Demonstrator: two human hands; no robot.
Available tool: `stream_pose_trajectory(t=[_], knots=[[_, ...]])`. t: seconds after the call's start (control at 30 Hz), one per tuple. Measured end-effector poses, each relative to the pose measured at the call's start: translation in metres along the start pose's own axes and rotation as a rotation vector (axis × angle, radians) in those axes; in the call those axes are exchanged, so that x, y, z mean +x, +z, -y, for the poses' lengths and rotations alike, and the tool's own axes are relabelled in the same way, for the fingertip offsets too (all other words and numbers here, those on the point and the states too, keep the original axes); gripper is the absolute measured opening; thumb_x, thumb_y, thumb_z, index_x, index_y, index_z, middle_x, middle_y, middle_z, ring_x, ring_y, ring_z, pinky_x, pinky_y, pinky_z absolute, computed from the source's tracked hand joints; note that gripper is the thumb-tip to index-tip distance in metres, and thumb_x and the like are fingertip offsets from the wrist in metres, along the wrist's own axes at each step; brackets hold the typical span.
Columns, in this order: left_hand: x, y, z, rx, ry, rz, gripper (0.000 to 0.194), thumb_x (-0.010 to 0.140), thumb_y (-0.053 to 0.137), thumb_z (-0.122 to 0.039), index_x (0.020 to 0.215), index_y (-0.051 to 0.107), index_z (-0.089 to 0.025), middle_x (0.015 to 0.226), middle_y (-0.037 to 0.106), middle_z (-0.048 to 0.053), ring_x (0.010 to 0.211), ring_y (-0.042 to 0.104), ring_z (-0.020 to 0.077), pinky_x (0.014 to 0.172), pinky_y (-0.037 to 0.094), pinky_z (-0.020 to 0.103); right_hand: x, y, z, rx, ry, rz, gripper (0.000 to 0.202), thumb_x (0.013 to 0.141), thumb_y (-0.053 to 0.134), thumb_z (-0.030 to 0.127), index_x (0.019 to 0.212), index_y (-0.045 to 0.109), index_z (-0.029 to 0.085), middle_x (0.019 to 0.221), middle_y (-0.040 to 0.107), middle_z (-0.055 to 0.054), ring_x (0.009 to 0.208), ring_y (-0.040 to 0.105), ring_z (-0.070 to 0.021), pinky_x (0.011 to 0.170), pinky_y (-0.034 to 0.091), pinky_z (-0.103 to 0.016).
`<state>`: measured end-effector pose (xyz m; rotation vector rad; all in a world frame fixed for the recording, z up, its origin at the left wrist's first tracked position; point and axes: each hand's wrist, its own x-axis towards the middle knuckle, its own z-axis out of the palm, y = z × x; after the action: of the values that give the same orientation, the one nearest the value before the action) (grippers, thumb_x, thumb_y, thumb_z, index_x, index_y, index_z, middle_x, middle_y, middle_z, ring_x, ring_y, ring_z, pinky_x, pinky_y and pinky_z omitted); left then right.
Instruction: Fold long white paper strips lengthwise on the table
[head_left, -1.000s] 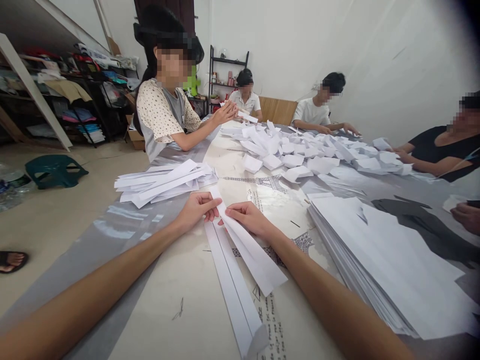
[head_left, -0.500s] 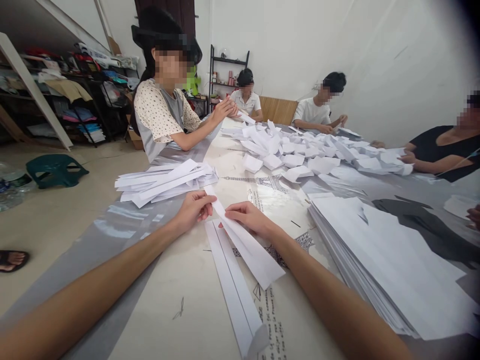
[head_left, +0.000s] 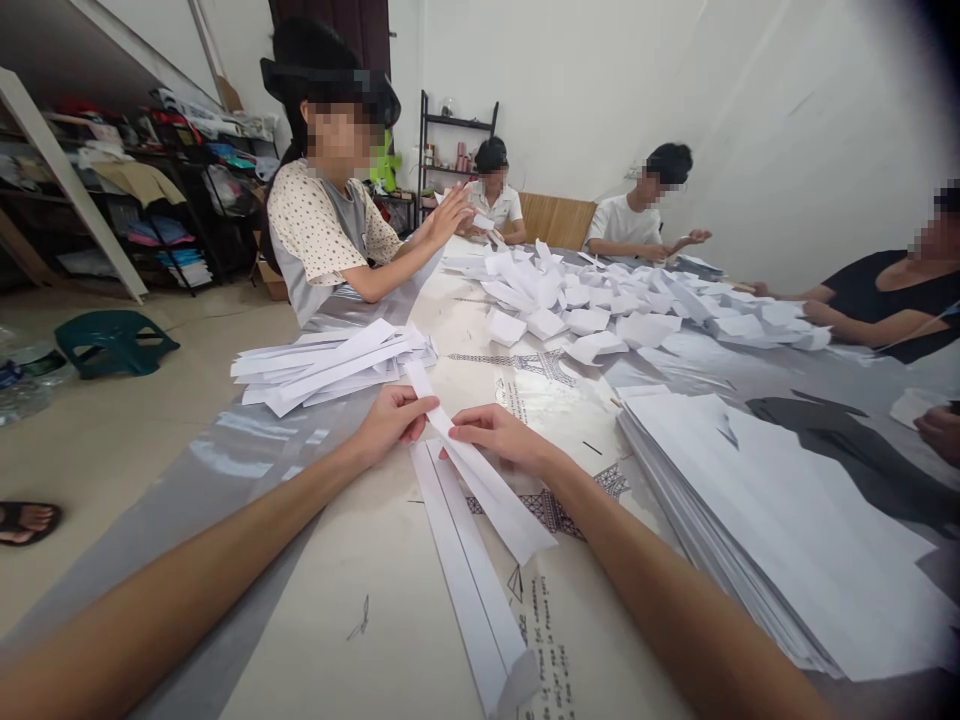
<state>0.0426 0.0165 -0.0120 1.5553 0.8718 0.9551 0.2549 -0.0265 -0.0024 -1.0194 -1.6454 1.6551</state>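
Observation:
A white paper strip (head_left: 499, 490), partly folded lengthwise, is held above the table between my two hands. My left hand (head_left: 397, 422) pinches its far part between thumb and fingers. My right hand (head_left: 499, 437) grips it a little nearer to me, its thumb and fingertips on the fold. Beneath, a flat white strip with a dark line along it (head_left: 469, 580) lies on the patterned tablecloth, its near end curled up. Just beyond my left hand is a pile of long white paper strips (head_left: 330, 365).
To the right stands a thick stack of white paper sheets (head_left: 780, 500). A heap of folded white papers (head_left: 600, 300) covers the far table. Several people sit around it, the nearest person (head_left: 330, 220) at the left. A green stool (head_left: 116, 340) stands on the floor.
The held strip's near end has shifted slightly up and left, and its fold looks narrower. My hands barely move. The person at the left has raised their hands a little.

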Motion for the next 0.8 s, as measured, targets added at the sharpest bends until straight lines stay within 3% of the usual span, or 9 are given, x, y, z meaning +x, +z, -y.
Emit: stream_pose_trajectory(t=[0.2, 0.3, 0.4, 0.7, 0.8], knots=[[0.0015, 0.0007, 0.0006, -0.112, -0.019, -0.031, 0.039, 0.081, 0.072, -0.043, 0.059, 0.057, -0.015, 0.046, 0.053, -0.002, 0.037, 0.040, 0.0061, 0.038, 0.025, 0.020, 0.0013, 0.0002, -0.0039, 0.043, -0.007, -0.005, 0.022, 0.085, 0.073, 0.041, 0.090, 0.072, 0.020, 0.085, 0.076, -0.004, 0.070, 0.067, -0.0165, 0.062, 0.052, -0.027], [0.0029, -0.0012, 0.0017, -0.193, -0.027, -0.007, 0.028, 0.082, 0.072, -0.042, 0.080, 0.067, -0.014, 0.055, 0.058, -0.002, 0.041, 0.044, 0.0067, 0.039, 0.024, 0.019, -0.0001, 0.0010, -0.0058, 0.044, -0.015, -0.016, 0.021, 0.085, 0.073, 0.041, 0.088, 0.071, 0.020, 0.082, 0.075, -0.003, 0.061, 0.063, -0.0139, 0.054, 0.048, -0.025], [0.0046, -0.0035, 0.0026, -0.265, -0.043, 0.019, 0.030, 0.083, 0.072, -0.042, 0.095, 0.069, -0.014, 0.056, 0.057, -0.002, 0.042, 0.043, 0.0066, 0.039, 0.023, 0.019, -0.0022, 0.0004, -0.0059, 0.025, 0.002, -0.018, 0.024, 0.086, 0.072, 0.043, 0.090, 0.073, 0.020, 0.082, 0.073, -0.003, 0.055, 0.057, -0.0118, 0.049, 0.044, -0.024], [0.0049, -0.0030, 0.0030, -0.304, -0.037, -0.031, 0.030, 0.082, 0.073, -0.044, 0.083, 0.064, -0.015, 0.050, 0.048, -0.004, 0.041, 0.037, 0.0061, 0.039, 0.018, 0.020, -0.0058, 0.0069, 0.0007, -0.038, -0.012, -0.085, 0.026, 0.089, 0.067, 0.046, 0.093, 0.074, 0.021, 0.088, 0.075, -0.004, 0.058, 0.057, -0.0118, 0.050, 0.043, -0.023], [0.0037, -0.0028, 0.0041, -0.254, -0.001, 0.025, 0.028, 0.080, 0.076, -0.041, 0.085, 0.064, -0.016, 0.050, 0.048, -0.006, 0.041, 0.038, 0.0060, 0.040, 0.020, 0.019, -0.0054, 0.0077, -0.0001, -0.061, -0.033, -0.095, 0.027, 0.090, 0.066, 0.046, 0.092, 0.075, 0.020, 0.088, 0.075, -0.005, 0.060, 0.058, -0.0119, 0.054, 0.045, -0.024]])
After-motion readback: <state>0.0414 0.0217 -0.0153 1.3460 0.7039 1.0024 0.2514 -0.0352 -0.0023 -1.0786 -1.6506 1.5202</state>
